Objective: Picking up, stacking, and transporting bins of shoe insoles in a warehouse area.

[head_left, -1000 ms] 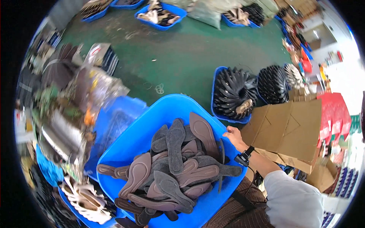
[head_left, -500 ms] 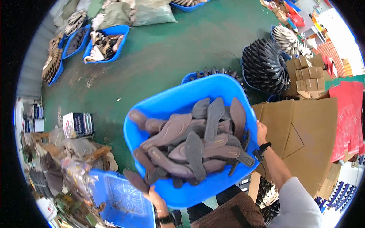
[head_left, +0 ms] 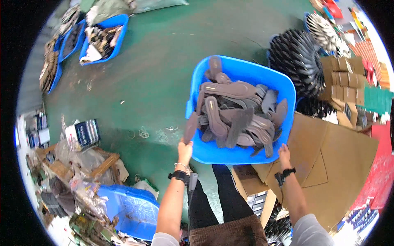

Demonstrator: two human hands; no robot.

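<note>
A blue plastic tub (head_left: 240, 157) heaped with dark brown and grey shoe insoles (head_left: 230, 89) is in front of me, right of centre. At its near left edge, my left hand (head_left: 185, 152) is closed on a brown insole (head_left: 190, 128) that stands up outside the rim. Whether those fingers also grip the rim is hidden. My right hand (head_left: 284, 155) is beside the tub's near right corner, its fingers loosely apart and pointing forward, with nothing visible in them.
Cardboard sheets (head_left: 324, 164) lie to the right of the tub. Beyond it stands a big coil of black shoe parts (head_left: 296, 61), beside stacked brown boxes (head_left: 347, 78). Another blue tub (head_left: 137, 213) and wrapped scrap (head_left: 84, 164) lie at left. More filled tubs (head_left: 104, 43) stand far left.
The tub has moved away from me and to the right, and has turned. My left arm now reaches forward with the insole; my right hand has come off the right rim toward the near corner.
</note>
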